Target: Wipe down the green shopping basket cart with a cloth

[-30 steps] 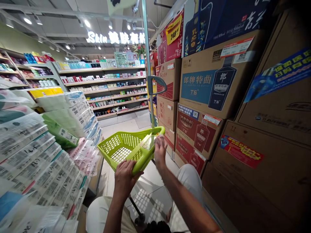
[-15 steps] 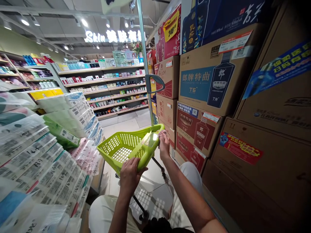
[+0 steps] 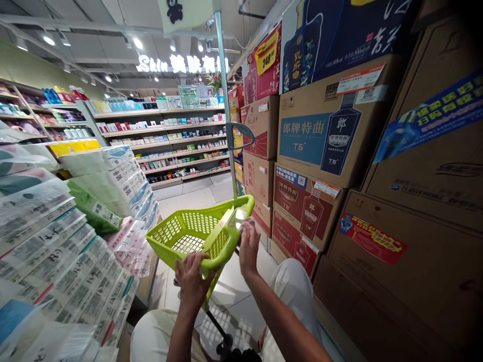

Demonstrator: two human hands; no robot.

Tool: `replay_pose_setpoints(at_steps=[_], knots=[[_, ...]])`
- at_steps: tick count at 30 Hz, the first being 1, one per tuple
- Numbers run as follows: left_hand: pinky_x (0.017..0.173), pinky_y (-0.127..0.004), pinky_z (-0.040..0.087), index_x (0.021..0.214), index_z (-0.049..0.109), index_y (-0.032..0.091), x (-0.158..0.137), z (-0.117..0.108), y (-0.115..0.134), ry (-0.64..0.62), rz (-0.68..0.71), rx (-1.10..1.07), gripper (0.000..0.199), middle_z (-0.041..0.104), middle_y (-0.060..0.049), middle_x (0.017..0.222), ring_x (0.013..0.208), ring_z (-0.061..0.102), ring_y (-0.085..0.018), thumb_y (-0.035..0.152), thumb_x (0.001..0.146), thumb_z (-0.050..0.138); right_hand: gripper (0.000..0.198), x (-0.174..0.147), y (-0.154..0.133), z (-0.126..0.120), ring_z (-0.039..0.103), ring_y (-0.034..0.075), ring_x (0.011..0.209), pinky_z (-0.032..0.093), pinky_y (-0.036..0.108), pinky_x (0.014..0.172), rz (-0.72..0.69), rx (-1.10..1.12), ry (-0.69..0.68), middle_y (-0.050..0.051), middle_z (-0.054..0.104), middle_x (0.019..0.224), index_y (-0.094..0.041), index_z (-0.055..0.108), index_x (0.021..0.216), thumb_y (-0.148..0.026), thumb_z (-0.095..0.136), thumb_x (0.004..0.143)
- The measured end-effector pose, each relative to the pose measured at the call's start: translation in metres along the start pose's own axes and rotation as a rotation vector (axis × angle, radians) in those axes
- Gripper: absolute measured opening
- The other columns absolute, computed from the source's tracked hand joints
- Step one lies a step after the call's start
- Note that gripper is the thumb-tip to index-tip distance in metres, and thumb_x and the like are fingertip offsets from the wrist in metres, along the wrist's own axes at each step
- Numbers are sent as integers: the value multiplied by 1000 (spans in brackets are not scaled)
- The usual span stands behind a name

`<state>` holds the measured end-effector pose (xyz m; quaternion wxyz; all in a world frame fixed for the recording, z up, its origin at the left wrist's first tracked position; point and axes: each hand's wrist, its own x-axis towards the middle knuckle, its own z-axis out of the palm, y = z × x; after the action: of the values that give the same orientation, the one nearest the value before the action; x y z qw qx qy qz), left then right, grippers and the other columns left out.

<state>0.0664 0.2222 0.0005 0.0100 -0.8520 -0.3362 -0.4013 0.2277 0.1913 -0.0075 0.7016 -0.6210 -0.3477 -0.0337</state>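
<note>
A small lime-green children's shopping cart (image 3: 160, 246) stands before my knees, its lattice basket bare inside. My left hand (image 3: 192, 281) grips the left end of its thick handle (image 3: 225, 249), fingers curled over the rim. At the handle's right side, my right hand (image 3: 249, 249) pinches a small pale crumpled wipe (image 3: 247, 222) against the green plastic; the fingers partly hide it. A clear panel (image 3: 237, 215) is set into the handle. From the cart's far right rises a metal pole (image 3: 222, 70) with a grey loop (image 3: 241, 136).
Stacked liquor cartons (image 3: 302, 136) wall in the right side. Wrapped tissue packs (image 3: 56, 241) are piled at the left. Shelves of small boxed goods (image 3: 169, 136) stand across the aisle, and a pale flag (image 3: 188, 15) hangs from the pole.
My right hand has moved down and slightly left along the handle, with the wipe. The cart has shifted a little left, and my left hand with it.
</note>
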Motion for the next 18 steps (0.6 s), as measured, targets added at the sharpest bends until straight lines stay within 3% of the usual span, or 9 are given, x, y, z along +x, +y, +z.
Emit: replay_pose_setpoints(at_steps=[4,9,14,18], knots=[[107,-55,37,87,62,23,-2,12,-6,-9,-102,-160,21,63,-7,96,106,57,-29,42,81,66,36,-23,-12,-10,43,26,135,40,49,111,-85,-65,-69,15,48,139,-24,65,119,-36,35,103],[114,-62,26,87,62,23,1,13,-2,-56,-120,-197,20,61,-5,96,103,56,-28,41,80,65,33,17,-19,-24,38,31,133,32,57,111,-90,-310,-168,12,49,135,-23,72,99,-32,40,101],[113,-60,29,88,63,23,0,15,3,-43,-123,-183,17,60,-4,93,98,55,-26,35,78,66,24,23,-34,-36,45,28,109,47,45,91,-347,-392,-379,10,58,121,-25,72,95,-26,48,97],[113,-58,30,91,64,23,-1,18,11,-35,-114,-155,15,62,-5,94,99,55,-27,32,79,65,19,36,-38,-39,44,28,105,49,38,75,-400,-549,-469,10,59,118,-26,72,89,-28,54,94]])
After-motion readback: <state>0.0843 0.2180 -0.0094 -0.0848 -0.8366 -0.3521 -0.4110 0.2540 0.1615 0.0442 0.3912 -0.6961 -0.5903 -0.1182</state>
